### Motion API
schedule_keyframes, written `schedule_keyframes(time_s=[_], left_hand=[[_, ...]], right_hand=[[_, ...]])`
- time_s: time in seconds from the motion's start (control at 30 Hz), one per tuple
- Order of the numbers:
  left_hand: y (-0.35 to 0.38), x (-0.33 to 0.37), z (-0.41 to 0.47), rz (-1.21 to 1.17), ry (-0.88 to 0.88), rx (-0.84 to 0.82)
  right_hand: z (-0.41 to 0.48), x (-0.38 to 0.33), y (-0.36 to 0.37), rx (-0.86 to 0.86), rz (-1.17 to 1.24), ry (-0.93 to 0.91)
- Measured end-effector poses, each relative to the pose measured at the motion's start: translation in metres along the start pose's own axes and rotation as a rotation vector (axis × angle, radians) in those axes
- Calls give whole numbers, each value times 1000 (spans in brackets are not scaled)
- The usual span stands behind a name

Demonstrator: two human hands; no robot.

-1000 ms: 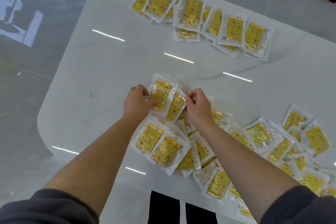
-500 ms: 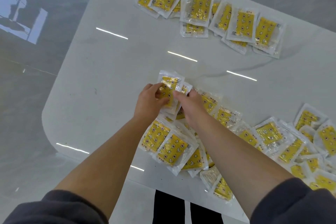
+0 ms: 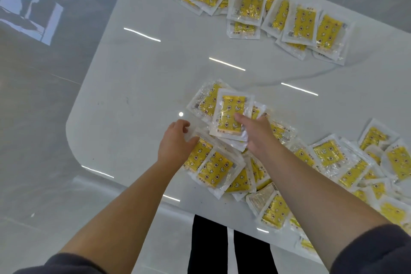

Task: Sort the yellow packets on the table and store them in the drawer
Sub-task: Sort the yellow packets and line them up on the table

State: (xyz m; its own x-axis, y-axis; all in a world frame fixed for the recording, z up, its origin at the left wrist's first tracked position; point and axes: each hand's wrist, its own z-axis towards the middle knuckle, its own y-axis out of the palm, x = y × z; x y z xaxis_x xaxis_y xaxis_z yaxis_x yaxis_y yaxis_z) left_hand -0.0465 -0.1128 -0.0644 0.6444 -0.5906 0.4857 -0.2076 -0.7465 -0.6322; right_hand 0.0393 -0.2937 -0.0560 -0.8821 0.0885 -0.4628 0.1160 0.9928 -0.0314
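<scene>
Yellow packets: right hand [image 3: 255, 133], grip closed on one packet [image 3: 231, 115] raised over the centre heap, seemingly for squaring; left hand [image 3: 178, 142] pinching another's clear edge; sorted row [image 3: 278, 11] at one o'clock on the table [image 3: 144, 87].

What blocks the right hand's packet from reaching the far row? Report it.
Nothing visible does. The right hand holds a packet over the near heap; bare table lies between it and the far row.

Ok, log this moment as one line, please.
stage: sorting packets | right hand: holding one packet | left hand: on near pile | far row: laid out | drawer: unseen
</scene>
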Motion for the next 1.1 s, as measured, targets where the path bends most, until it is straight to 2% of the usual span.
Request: schedule_keyframes(time_s=[0.23,0.4,0.53,0.77,0.83,0.97,1.1], left_hand=[[13,-3,-4,115,-58,1],[-5,-3,-4,-171,-187,39],[-30,-5,-12,-292,-181,62],[7,16,-51,-72,-7,-242],[24,18,-55,-76,12,-240],[41,23,-59,-112,-11,-121],[44,28,-56,-28,-35,-103]], right_hand=[[20,45,-41,-8,7,27],[19,56,-62,11,37,49],[18,63,-83,8,62,43],[-16,54,-96,54,51,60],[-1,67,-109,46,55,54],[3,71,-116,45,57,70],[-15,54,-109,42,100,71]])
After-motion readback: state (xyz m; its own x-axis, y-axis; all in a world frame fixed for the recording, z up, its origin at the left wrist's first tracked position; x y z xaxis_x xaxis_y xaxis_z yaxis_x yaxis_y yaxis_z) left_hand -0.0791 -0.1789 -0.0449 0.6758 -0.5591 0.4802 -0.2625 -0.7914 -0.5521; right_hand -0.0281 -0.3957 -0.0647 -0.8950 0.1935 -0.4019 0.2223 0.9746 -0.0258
